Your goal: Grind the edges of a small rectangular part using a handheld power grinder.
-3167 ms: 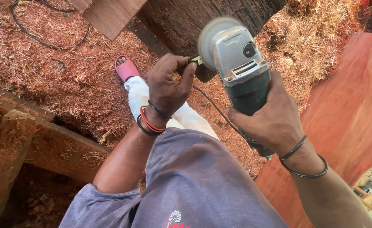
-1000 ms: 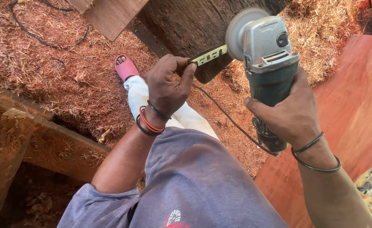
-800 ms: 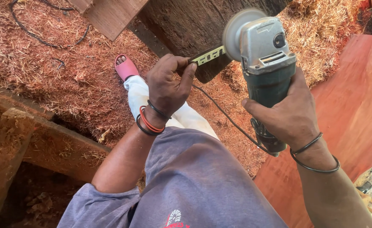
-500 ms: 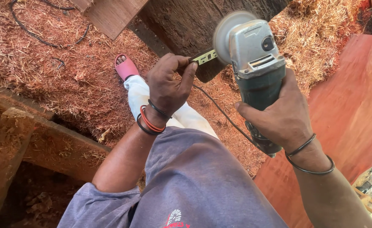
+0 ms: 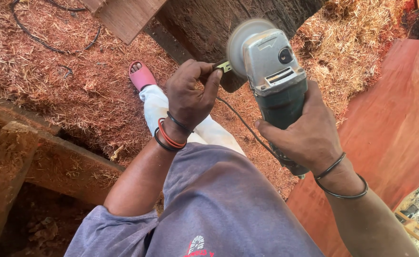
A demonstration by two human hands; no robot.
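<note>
My right hand (image 5: 307, 135) grips the dark green body of an angle grinder (image 5: 271, 78) with a grey metal head and a round disc at its top. My left hand (image 5: 188, 97) is closed around a small yellow-green tool (image 5: 223, 66) that reaches to the grinder's disc side. Both are held above my leg, in front of a dark, rough wooden block (image 5: 209, 28). The grinder's black cord (image 5: 243, 126) trails down behind it.
Reddish wood shavings (image 5: 71, 85) cover the ground. My foot in a pink sandal (image 5: 140, 76) rests on them. A reddish plank (image 5: 390, 123) lies on the right, wooden beams (image 5: 43, 157) on the left, and a black cable (image 5: 48, 45) at the upper left.
The grinder swung right and up, then came back left toward my left hand. The yellow-green tool now shows only its short tip. My left hand stayed in place.
</note>
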